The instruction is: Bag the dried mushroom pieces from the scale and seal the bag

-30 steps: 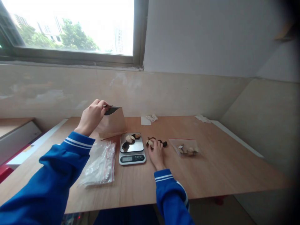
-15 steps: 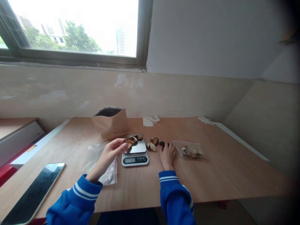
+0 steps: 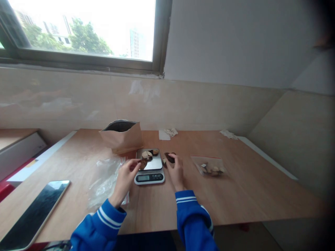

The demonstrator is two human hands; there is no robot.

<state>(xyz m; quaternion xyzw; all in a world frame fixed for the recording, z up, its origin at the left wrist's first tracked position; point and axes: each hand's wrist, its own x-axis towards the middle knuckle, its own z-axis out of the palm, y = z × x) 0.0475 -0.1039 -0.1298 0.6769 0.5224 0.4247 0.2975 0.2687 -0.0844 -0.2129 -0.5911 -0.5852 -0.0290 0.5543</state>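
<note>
My left hand (image 3: 128, 174) pinches a brown dried mushroom (image 3: 143, 164) at the left edge of the kitchen scale (image 3: 150, 177). On the scale's shiny plate lie pale and dark dried mushrooms (image 3: 147, 154), toward its back. My right hand (image 3: 176, 173) is closed on a dark dried mushroom (image 3: 169, 157), just right of the scale and above the table. Beneath and behind that hand, other mushrooms (image 3: 164, 162) on the table are partly hidden.
An open brown paper bag (image 3: 123, 137) stands behind the scale. Clear plastic bags (image 3: 103, 183) lie to the left, with a phone (image 3: 36, 212) beyond. A zip bag (image 3: 210, 166) of pieces is at right. Crumpled tissue (image 3: 171, 132) lies at the back of the wooden table (image 3: 235, 195).
My right hand has lifted a dark mushroom from the table and moved left toward the scale. My left hand has lowered slightly; a pale mushroom now shows more fully on the plate.
</note>
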